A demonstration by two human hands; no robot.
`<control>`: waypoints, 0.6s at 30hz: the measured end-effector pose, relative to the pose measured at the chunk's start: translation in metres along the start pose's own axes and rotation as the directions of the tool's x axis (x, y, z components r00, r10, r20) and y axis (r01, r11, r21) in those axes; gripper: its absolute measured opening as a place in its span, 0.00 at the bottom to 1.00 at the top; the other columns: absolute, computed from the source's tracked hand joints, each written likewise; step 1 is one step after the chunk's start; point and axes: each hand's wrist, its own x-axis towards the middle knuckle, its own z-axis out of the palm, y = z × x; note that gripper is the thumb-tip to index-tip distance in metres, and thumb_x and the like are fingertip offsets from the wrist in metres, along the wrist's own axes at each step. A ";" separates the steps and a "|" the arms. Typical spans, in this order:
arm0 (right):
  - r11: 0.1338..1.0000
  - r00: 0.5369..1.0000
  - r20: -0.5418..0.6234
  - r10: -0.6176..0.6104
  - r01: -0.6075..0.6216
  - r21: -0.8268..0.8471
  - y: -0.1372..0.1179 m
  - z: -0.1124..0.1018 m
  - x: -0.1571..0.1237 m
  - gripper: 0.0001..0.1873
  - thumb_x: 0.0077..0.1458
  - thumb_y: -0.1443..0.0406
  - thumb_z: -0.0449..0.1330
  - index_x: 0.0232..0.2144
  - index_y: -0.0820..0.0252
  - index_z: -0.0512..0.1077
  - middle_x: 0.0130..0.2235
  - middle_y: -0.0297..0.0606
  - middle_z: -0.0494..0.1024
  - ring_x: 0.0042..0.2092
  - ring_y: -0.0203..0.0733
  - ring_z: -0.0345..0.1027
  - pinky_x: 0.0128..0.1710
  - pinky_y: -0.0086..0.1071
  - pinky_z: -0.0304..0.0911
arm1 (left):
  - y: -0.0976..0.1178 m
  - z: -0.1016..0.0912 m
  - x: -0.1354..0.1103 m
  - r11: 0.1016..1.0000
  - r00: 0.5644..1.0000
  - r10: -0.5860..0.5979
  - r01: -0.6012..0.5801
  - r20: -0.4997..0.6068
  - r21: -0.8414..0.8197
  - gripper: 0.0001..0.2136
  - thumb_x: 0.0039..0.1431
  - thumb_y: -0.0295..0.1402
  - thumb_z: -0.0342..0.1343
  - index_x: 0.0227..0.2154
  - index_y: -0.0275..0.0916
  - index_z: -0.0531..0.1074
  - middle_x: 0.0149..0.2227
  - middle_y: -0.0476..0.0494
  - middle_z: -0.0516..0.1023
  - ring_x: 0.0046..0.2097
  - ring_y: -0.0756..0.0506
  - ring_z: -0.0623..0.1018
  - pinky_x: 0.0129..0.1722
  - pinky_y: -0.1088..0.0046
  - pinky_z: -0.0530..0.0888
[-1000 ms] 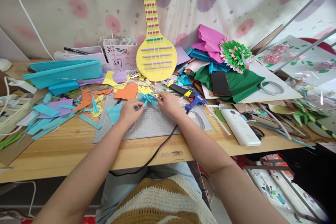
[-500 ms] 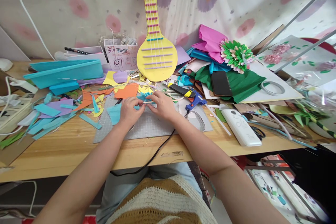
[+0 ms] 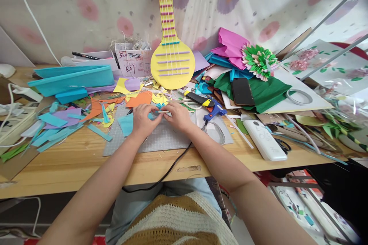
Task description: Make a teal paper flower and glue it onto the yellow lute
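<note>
Over the grey cutting mat, my left hand and my right hand meet with fingertips closed. Between them runs a thin pale stick, pinched from both sides. A small frilled piece of blue paper shows just behind the stick, between my fingers; whether it is fixed to the stick I cannot tell. A light blue paper sheet lies left of my left hand. Beyond my right hand are scissors, a black and yellow utility knife and a blue glue gun.
A yellow paper lute stands upright at the back. Coloured scraps cover the left side. A phone rests on green crepe paper. A white power bank lies at right. The glue gun's black cord crosses the table's front edge.
My fingers have shifted slightly round the stick, and my left fingers have curled further over. Less of the blue paper shows now. The things on the table have stayed put.
</note>
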 end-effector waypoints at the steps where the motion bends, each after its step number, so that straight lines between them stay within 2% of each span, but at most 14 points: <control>1: 1.000 1.000 0.001 0.001 -0.001 0.001 0.000 0.000 0.000 0.12 0.58 0.61 0.53 0.41 0.56 0.73 0.43 0.38 0.75 0.47 0.40 0.65 0.43 0.29 0.56 | 0.000 0.000 0.000 1.000 1.000 -0.002 0.002 -0.009 0.000 0.04 0.50 0.34 0.56 0.28 0.41 0.70 0.31 0.47 0.75 0.39 0.45 0.73 0.44 0.66 0.62; 6: 1.000 1.000 -0.007 -0.002 0.002 0.009 0.001 -0.001 0.000 0.11 0.58 0.61 0.53 0.39 0.56 0.74 0.41 0.38 0.75 0.45 0.39 0.65 0.42 0.29 0.56 | -0.001 0.001 0.000 1.000 0.999 0.019 -0.019 -0.049 -0.006 0.03 0.51 0.29 0.53 0.26 0.41 0.71 0.29 0.49 0.75 0.37 0.46 0.73 0.43 0.66 0.62; 13: 0.999 0.998 -0.059 -0.005 0.007 0.036 0.006 0.004 0.001 0.09 0.56 0.61 0.57 0.37 0.56 0.74 0.39 0.37 0.76 0.43 0.40 0.67 0.38 0.29 0.57 | -0.005 0.007 -0.001 0.997 0.992 0.074 -0.076 -0.098 -0.013 0.04 0.49 0.34 0.58 0.25 0.41 0.70 0.28 0.49 0.76 0.37 0.45 0.74 0.42 0.64 0.61; 16: 0.999 0.998 -0.069 -0.003 0.007 0.047 0.007 0.004 0.001 0.11 0.56 0.58 0.56 0.37 0.56 0.73 0.39 0.37 0.76 0.43 0.40 0.67 0.37 0.29 0.57 | -0.007 0.008 -0.001 0.996 0.992 0.083 -0.084 -0.093 -0.007 0.02 0.50 0.32 0.56 0.25 0.42 0.70 0.28 0.50 0.77 0.37 0.45 0.74 0.43 0.63 0.60; 18: 0.997 0.996 -0.085 0.039 -0.034 0.068 0.008 -0.001 0.001 0.14 0.56 0.55 0.55 0.39 0.56 0.71 0.38 0.37 0.76 0.42 0.40 0.68 0.36 0.29 0.56 | -0.008 0.008 -0.001 0.996 0.992 0.085 -0.086 -0.095 -0.005 0.01 0.51 0.31 0.56 0.25 0.42 0.71 0.28 0.50 0.77 0.37 0.45 0.74 0.43 0.63 0.60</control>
